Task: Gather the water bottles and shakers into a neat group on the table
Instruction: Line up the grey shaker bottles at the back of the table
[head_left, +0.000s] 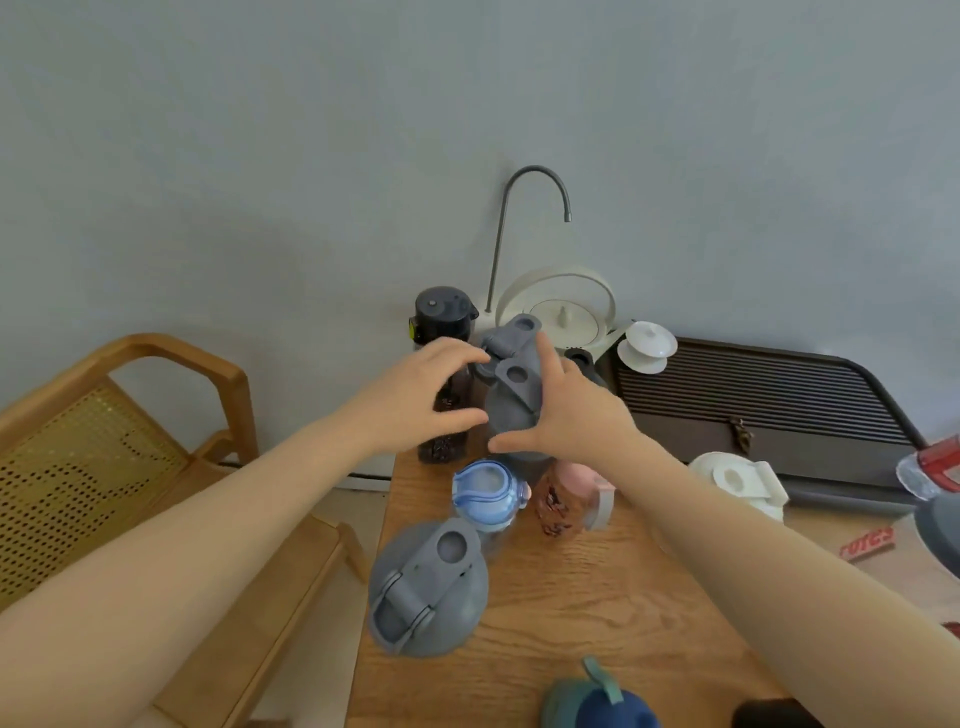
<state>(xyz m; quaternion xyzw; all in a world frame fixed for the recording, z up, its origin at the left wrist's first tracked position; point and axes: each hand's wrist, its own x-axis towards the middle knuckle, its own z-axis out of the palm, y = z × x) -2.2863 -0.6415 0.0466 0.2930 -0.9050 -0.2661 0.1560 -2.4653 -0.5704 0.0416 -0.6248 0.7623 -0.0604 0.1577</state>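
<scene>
Both my hands frame a grey shaker (511, 410) at the far left of the wooden table (597, 597). My left hand (423, 400) cups its left side and my right hand (576, 413) holds its right side, fingers spread around the lid. A black bottle (444, 317) stands just behind my left hand. Nearer to me stand a light blue bottle (485, 493), a pink patterned bottle (563, 501) and a second grey shaker (428, 587). A white shaker (743, 483) stands to the right. A dark blue bottle (602, 704) shows at the bottom edge.
A white kettle (558, 312) under a curved spout (535, 192) stands against the wall. A dark slatted tea tray (769, 405) carries a white lidded cup (647, 345). A wooden chair (119, 441) is to the left. A red-capped bottle (935, 467) is at the right edge.
</scene>
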